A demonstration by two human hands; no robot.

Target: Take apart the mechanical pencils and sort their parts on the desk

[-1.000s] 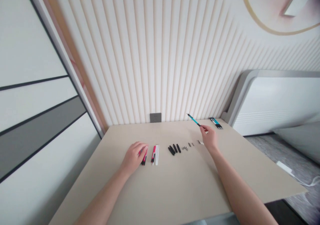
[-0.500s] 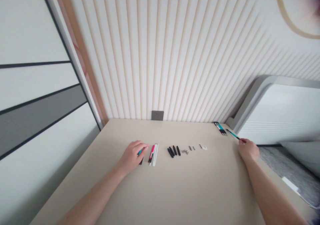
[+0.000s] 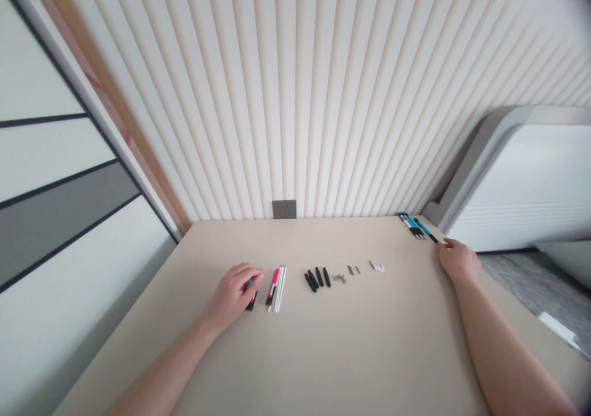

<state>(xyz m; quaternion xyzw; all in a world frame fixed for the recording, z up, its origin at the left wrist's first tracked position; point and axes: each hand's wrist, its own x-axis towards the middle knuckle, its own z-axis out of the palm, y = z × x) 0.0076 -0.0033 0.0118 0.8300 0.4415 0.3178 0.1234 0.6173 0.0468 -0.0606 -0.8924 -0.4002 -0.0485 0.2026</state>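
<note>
The right hand (image 3: 459,262) was stretched out to the far right corner of the surface (image 3: 346,348). Its fingers (image 3: 451,242) were bent and drawn in close together at the near, black end of a teal-and-black pen (image 3: 425,229). They met that end, but whether they pinched it or only touched it, I could not tell. The pen lay slanting just beside a row of pens (image 3: 412,226), near the wall.

The left hand (image 3: 234,294) rested well apart from it, on the left part of the surface. Its fingers were curled, with thumb and forefinger closed on a small teal piece (image 3: 249,283), mostly hidden. Dark pen ends (image 3: 252,301) showed below the hand; what covered their upper parts was the hand itself.

Just to its right lay a pink-and-black pen (image 3: 273,287), then thin white sticks (image 3: 280,290). Further right came four black sleeves (image 3: 319,277), small metal pieces (image 3: 342,279) and little white pieces (image 3: 379,268).
</note>
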